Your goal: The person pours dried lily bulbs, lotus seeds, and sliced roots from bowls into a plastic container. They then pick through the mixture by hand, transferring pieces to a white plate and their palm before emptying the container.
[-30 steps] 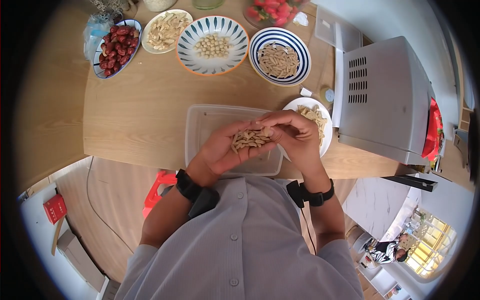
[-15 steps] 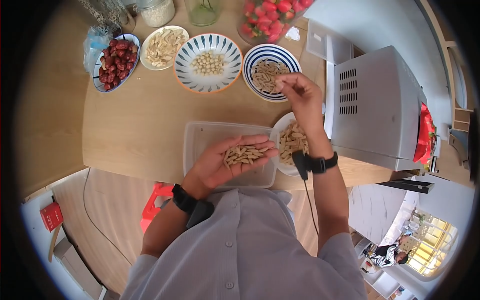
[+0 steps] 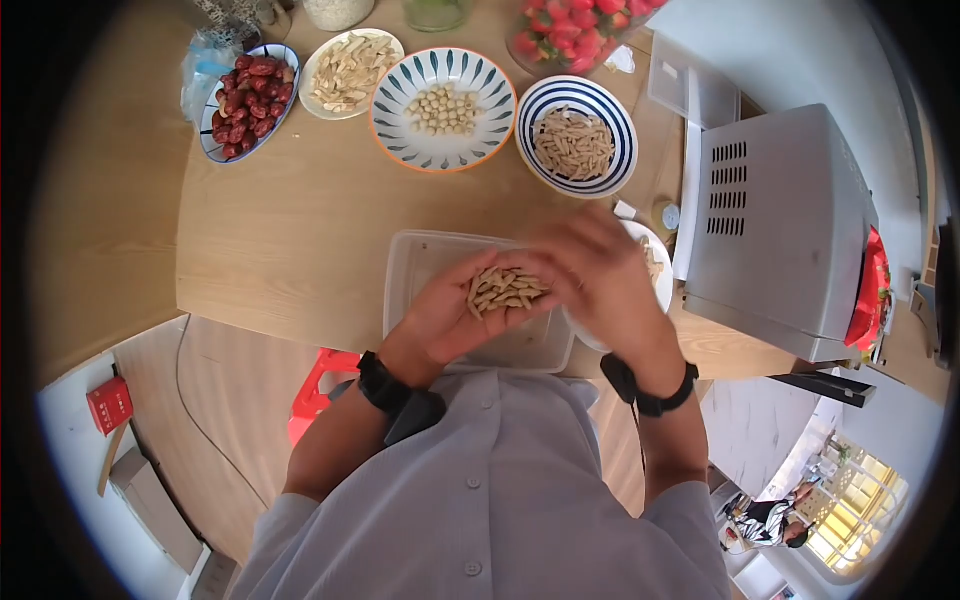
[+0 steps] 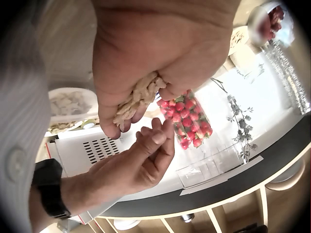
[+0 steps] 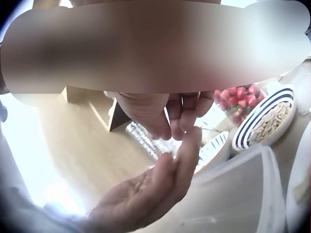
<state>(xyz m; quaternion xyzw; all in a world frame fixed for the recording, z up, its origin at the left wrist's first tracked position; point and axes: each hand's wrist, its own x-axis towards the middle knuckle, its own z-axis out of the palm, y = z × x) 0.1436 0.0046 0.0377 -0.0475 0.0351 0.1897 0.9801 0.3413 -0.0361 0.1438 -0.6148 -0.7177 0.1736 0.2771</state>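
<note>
My left hand (image 3: 437, 322) is palm up over a clear plastic box (image 3: 396, 280), carrying a pile of tan, spindle-shaped dried pieces (image 3: 505, 290) on its palm and fingers. Its fingers are only slightly bent, as the right wrist view also shows. Blurred by motion, my right hand (image 3: 610, 285) is beside the left fingertips. From the left wrist view, the right hand (image 4: 141, 162) has loosely bent fingers, and nothing shows between them. Behind it, a blue-striped bowl (image 3: 626, 150) contains similar pieces (image 3: 573, 145). A white plate (image 3: 667, 290) of pieces is partly hidden by the right hand.
Along the back are a bowl with a petal pattern (image 3: 390, 105) holding pale round seeds, a small plate of pale slices (image 3: 352, 72), an oval dish of red dates (image 3: 250, 105) and a clear tub of strawberries (image 3: 570, 35). A silver appliance (image 3: 790, 225) bounds the right side.
My right hand moved from the left hand out over the striped bowl, then came back toward the left hand. The left hand stays over the box with its pile. The head view has shifted slightly.
</note>
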